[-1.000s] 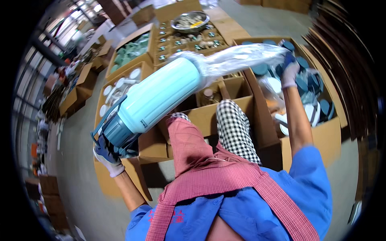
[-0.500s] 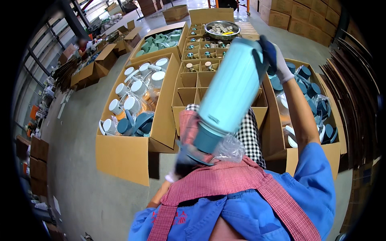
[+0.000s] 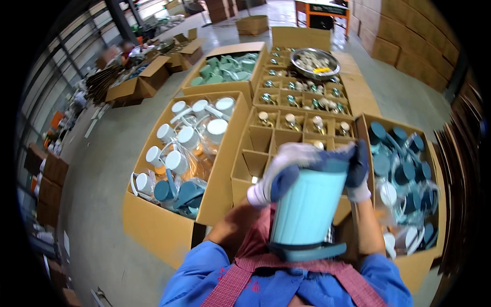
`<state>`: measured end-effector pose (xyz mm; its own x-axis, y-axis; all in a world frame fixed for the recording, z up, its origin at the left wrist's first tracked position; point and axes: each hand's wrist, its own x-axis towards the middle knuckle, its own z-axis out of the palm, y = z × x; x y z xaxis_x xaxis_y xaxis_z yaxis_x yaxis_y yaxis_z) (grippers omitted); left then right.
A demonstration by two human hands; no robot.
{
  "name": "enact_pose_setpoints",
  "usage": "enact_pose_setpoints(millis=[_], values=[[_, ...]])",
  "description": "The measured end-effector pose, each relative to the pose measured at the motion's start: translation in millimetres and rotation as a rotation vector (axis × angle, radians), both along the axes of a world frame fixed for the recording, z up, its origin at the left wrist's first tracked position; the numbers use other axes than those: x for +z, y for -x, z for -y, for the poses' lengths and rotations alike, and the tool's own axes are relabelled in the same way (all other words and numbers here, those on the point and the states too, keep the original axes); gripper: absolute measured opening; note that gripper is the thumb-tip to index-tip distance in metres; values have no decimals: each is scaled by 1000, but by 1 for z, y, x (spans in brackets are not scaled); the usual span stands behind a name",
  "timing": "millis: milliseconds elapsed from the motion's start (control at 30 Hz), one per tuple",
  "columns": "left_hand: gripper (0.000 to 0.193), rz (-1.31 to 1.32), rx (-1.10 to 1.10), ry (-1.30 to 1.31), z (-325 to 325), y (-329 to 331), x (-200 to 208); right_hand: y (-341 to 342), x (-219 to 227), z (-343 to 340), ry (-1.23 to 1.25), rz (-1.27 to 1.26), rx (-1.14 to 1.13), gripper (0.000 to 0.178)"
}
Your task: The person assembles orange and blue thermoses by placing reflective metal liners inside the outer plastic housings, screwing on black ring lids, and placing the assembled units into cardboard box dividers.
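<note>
Between the divided carton point(image 3: 255, 162) and the checked apron point(image 3: 255, 263), the light-blue thermos casing point(image 3: 309, 204) runs lengthwise away from the person, its far end held by left hand point(image 3: 287, 170), fingers curled over, and equally near right hand point(image 3: 359, 171), wrapped alongside.

Open compartments point(image 3: 259, 137) ahead; cartons point(image 3: 223, 165) alongside

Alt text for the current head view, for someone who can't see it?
The left hand and right hand, both gloved, hold a light-blue flask near its far end. Open cartons of capped containers flank it; beyond, a metal bowl sits on a divided carton.
</note>
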<state>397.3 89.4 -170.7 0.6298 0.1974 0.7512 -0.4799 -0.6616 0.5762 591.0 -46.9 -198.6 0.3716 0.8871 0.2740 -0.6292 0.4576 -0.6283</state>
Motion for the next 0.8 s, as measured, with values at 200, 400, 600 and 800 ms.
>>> enact_pose_setpoints(millis=[200,400,600,800], values=[[31,-360,-60,83,-4,-15,31,-19,-39,-40,103,185,-154,16],[49,-51,45,582,-25,0,-13,9,41,-29,5,811,-546,27],[40,-76,45,-94,-6,-1,17,-30,-7,-42,256,1030,-446,31],[39,-168,142,195,-39,-4,2,-18,8,-58,184,704,-153,34]])
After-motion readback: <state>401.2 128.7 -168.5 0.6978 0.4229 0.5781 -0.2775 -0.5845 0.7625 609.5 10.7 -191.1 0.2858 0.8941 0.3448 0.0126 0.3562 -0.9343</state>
